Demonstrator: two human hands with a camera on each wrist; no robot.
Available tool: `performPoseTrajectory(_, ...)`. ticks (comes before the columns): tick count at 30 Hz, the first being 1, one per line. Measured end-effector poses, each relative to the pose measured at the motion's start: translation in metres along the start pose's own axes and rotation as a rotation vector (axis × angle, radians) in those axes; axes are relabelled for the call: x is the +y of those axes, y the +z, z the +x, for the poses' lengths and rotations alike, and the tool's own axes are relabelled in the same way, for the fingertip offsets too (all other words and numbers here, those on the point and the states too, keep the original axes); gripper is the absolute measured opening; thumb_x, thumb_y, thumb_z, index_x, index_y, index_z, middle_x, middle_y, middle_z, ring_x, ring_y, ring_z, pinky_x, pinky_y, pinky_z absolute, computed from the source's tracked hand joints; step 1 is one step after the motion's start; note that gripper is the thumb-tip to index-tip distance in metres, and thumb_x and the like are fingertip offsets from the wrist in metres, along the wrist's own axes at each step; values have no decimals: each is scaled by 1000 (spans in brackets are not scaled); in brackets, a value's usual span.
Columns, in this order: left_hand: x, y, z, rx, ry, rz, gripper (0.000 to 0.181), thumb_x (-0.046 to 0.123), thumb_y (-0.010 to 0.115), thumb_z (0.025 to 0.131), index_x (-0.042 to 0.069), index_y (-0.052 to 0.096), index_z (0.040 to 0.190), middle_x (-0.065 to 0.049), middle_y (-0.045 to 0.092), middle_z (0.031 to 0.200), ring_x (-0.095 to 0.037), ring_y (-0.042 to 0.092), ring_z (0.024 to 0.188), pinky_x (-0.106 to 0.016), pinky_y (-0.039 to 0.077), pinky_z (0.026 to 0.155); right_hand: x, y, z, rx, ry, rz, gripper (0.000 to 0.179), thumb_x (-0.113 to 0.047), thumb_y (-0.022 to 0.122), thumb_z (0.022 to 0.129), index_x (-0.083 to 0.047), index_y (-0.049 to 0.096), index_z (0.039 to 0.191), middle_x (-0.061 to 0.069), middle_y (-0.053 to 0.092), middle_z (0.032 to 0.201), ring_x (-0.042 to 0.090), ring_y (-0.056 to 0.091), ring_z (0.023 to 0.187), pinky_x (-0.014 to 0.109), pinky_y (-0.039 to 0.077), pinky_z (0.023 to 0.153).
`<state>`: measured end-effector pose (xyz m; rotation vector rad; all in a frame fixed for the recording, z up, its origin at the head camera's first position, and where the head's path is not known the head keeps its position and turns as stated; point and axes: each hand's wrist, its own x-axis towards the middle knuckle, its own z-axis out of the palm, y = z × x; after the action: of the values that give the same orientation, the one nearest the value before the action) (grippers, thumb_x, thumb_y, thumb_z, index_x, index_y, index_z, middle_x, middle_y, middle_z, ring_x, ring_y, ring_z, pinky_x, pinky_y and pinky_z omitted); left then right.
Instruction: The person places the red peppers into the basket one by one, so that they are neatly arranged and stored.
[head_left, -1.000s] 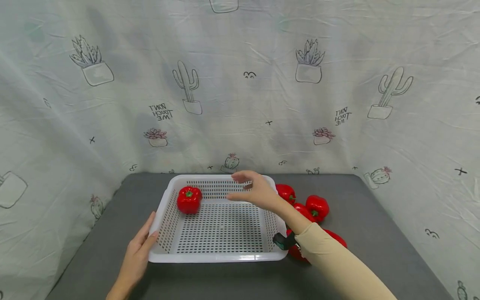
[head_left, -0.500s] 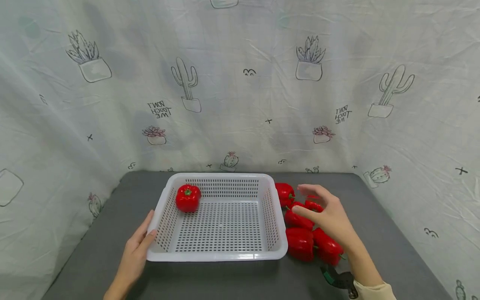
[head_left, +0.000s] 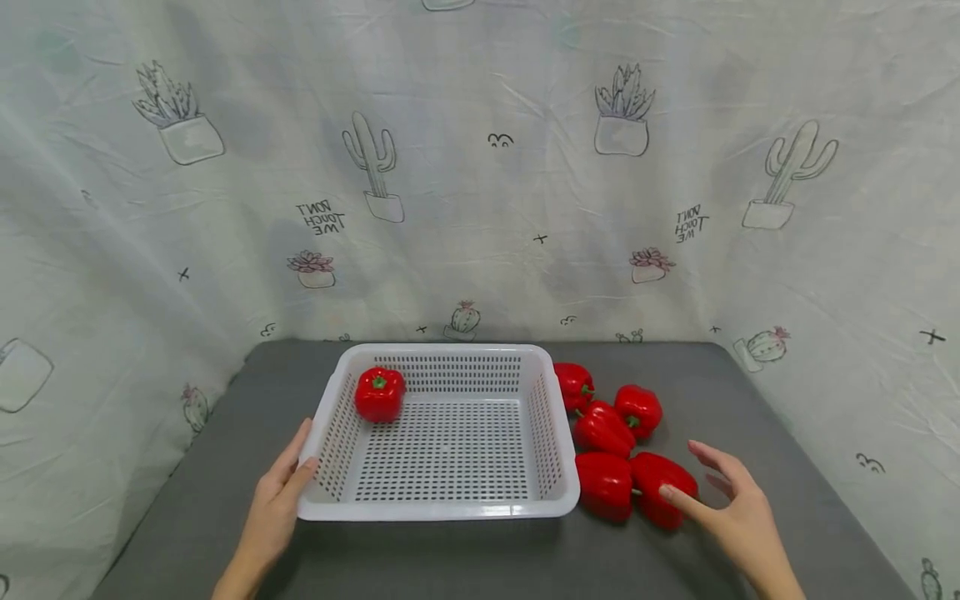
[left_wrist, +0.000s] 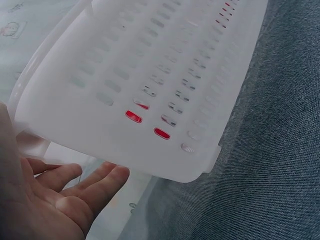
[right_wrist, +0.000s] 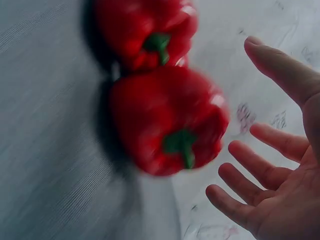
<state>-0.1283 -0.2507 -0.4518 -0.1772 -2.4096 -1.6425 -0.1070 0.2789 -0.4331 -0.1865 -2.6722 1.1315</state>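
A white perforated plastic basket (head_left: 442, 511) stands on the grey table, with one red bell pepper (head_left: 379, 395) in its back left corner. My left hand (head_left: 272, 500) holds the basket's left rim, thumb over the edge; in the left wrist view its fingers (left_wrist: 102, 187) lie against the outside. More red bell peppers are grouped to the right of the basket. My right hand (head_left: 731, 504) is spread beside the front right pepper (head_left: 663, 490), its thumb overlapping it in the head view. The right wrist view shows a gap between that hand's fingers and the nearest pepper (right_wrist: 165, 117).
Beside the basket's right wall lie a front pepper (head_left: 604, 486), a middle one (head_left: 603, 429), a back one (head_left: 573, 386) and another (head_left: 638, 410) farther right. A pale curtain (head_left: 480, 208) with plant drawings hangs behind the grey table (head_left: 420, 558) and along its sides.
My right hand has moved from above the basket, over the peppers, to the front right and lower down. My left hand stays on the rim; the pepper in the basket has not moved.
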Motion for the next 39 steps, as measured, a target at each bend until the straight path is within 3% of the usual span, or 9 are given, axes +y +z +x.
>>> performPoseTrajectory(3,0,0,0,-2,-8,24,49,21,39,97,29,21,142,-6,26,143,-11,37,118,-15,40,77,12,-1,-7,-30,55,7,80,-49,71,68,-17,40,134,4,42,128,27,42,111,39,42,81)
performPoseTrajectory(6,0,1,0,-3,-19,38,49,23,39,97,31,21,142,-5,26,143,-10,38,117,-15,39,77,19,0,-10,-57,82,27,85,-50,72,68,-16,35,137,9,40,129,32,41,112,43,42,79)
performPoseTrajectory(14,-1,1,-1,-6,4,-12,49,19,40,97,28,23,142,-7,27,142,-10,39,117,-17,41,77,28,3,-7,-97,97,52,88,-50,71,68,-16,32,139,10,39,131,30,39,114,41,43,79)
performPoseTrajectory(21,0,0,-4,-8,15,-16,49,17,39,97,26,22,142,-8,26,142,-12,38,117,-17,41,77,34,12,-6,-185,166,162,89,-46,73,68,-14,29,139,12,39,131,34,47,110,31,47,74)
performPoseTrajectory(34,1,1,-4,1,-9,17,49,21,39,97,30,21,142,-4,27,143,-8,36,118,-15,39,78,38,15,-4,-219,168,205,90,-41,77,66,-16,30,139,12,39,129,35,48,109,32,46,77)
performPoseTrajectory(39,1,1,-3,-6,-6,17,49,21,39,97,29,21,142,-5,26,142,-12,36,119,-15,38,79,39,14,-4,-229,182,210,90,-40,77,66,-17,30,139,12,39,129,36,48,109,34,46,77)
